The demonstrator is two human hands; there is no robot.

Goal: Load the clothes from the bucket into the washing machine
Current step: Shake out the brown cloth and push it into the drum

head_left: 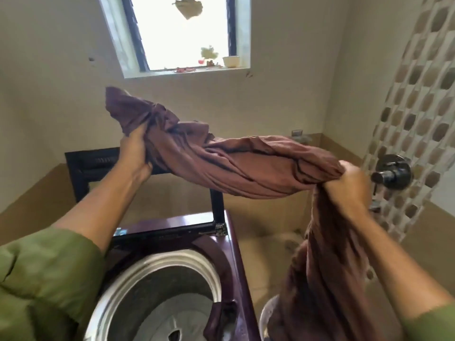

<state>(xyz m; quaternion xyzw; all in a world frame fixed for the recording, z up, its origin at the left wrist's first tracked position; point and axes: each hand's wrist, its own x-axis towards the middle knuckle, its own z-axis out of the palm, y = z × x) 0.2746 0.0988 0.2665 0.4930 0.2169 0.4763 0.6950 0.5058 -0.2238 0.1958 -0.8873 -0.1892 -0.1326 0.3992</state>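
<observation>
A long maroon cloth (pixel 246 166) stretches across the middle of the frame, bunched and twisted into a thick rope between two raised hands. Its upper end flares out in the upper left of centre, above the left hand (pixel 134 153), whose fingers are curled tight around a gathered handful of the fabric. From there the cloth sags rightward to the right hand (pixel 349 180), at the right of centre, which grips it in a closed fist. Below that fist the rest of the cloth hangs straight down the lower right of the frame, its tail reaching into a round metal bucket (pixel 267 313), of which only the left rim shows at the bottom edge.

Beneath the left arm, in the lower middle, stands the washing machine (pixel 231 254), a top loader with a dark purple body. Its lid (pixel 83 166) stands upright at the back, a dark frame behind the left wrist. The steel drum (pixel 138 286) is open to view, and a piece of dark cloth (pixel 216 318) lies draped over its right edge, partly inside.

Both forearms are bare, with green sleeves (pixel 46 279) pushed up at the lower corners of the frame.

On the right wall, a dark tap (pixel 391 172) juts out just beside the right hand, set against a strip of patterned brown tiles (pixel 423 89). At the top centre a bright window (pixel 182 33) is set in the pale wall, with a small bowl (pixel 231 61) and some bits of clutter on its sill.
</observation>
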